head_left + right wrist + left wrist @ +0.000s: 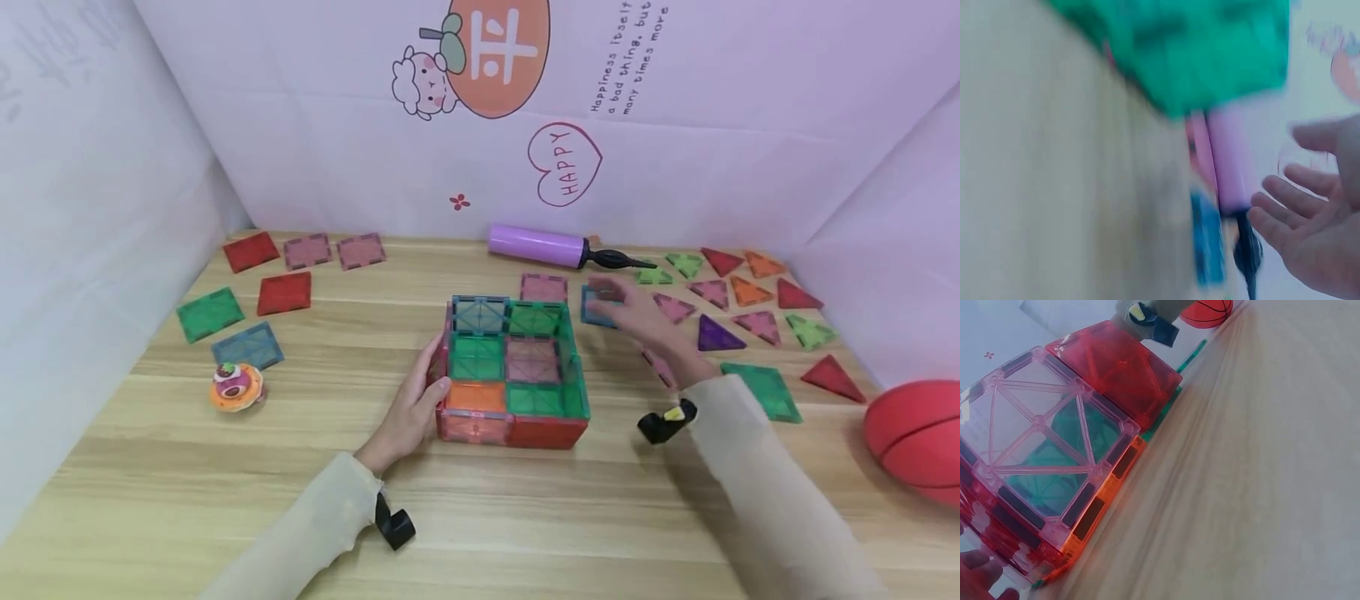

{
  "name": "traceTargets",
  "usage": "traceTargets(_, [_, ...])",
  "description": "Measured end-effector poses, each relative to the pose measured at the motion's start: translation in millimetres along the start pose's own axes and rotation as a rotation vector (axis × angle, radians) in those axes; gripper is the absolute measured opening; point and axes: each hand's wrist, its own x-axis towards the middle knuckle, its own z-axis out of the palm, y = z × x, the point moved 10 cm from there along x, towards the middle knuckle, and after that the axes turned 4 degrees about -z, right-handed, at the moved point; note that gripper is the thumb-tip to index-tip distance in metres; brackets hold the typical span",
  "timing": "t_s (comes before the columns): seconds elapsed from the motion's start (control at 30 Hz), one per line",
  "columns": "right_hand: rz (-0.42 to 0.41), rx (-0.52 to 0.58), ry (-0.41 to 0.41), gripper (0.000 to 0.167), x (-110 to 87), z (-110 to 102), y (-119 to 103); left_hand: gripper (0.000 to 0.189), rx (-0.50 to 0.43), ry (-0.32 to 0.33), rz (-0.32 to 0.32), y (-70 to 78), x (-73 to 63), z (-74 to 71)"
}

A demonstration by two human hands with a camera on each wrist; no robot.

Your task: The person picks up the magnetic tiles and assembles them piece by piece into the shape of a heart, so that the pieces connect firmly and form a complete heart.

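Observation:
An open-topped box (547,432) of see-through magnetic tiles stands on the table, its walls pink, red, green and blue. My left hand (408,408) rests along the box's left wall, fingers on the outside and thumb near the front corner. In the left wrist view, its fingertips (982,572) show beside a pink tile (1038,419) and a red tile (1119,372). My right hand (641,317) is held over a blue square tile (592,315) behind the box's right side, partly covering it. The right wrist view shows that hand (1316,219) with spread fingers and nothing held.
A purple hand pump (536,246) lies behind the box. Triangle tiles, one a purple triangle (720,333), and a green square tile (765,392) lie right, near a red ball (918,442). Square tiles, including a red tile (285,293), and a cupcake toy (236,388) are left.

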Motion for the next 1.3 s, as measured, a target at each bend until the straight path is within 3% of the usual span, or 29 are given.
traceTargets(0.1, [0.029,-0.242,-0.104,0.068,9.9,-13,16,0.059,-0.01,-0.001,0.019,1.0,0.7,-0.7])
traceTargets(0.2, [0.043,-0.405,-0.195,0.082,16.8,-17,30,0.059,-0.038,-0.014,0.022,-0.4,1.2,-0.2])
traceTargets(0.4, [0.071,-0.454,-0.305,0.093,20.4,-14,49,0.059,-0.06,-0.022,0.023,-2.2,2.0,2.1])
traceTargets(0.6, [0.019,-0.527,-0.274,0.081,24.0,-15,48,0.06,-0.052,-0.02,0.022,-2.4,1.7,2.7])
traceTargets(0.83, [0.043,-0.605,-0.213,0.086,24.7,-13,45,0.06,-0.042,-0.014,0.024,-3.8,2.5,0.1])
traceTargets(0.93, [0.02,-0.566,-0.179,0.081,23.4,-19,33,0.06,-0.032,-0.014,0.026,-4.9,2.8,0.5])
traceTargets(1.1, [-0.073,-0.594,-0.109,0.076,19.9,-29,-13,0.06,-0.032,-0.012,0.016,-6.1,1.7,0.1])
traceTargets(1.3, [-0.167,-0.527,-0.175,0.074,11.3,2,-65,0.06,-0.039,-0.013,0.033,-3.9,1.5,0.4])
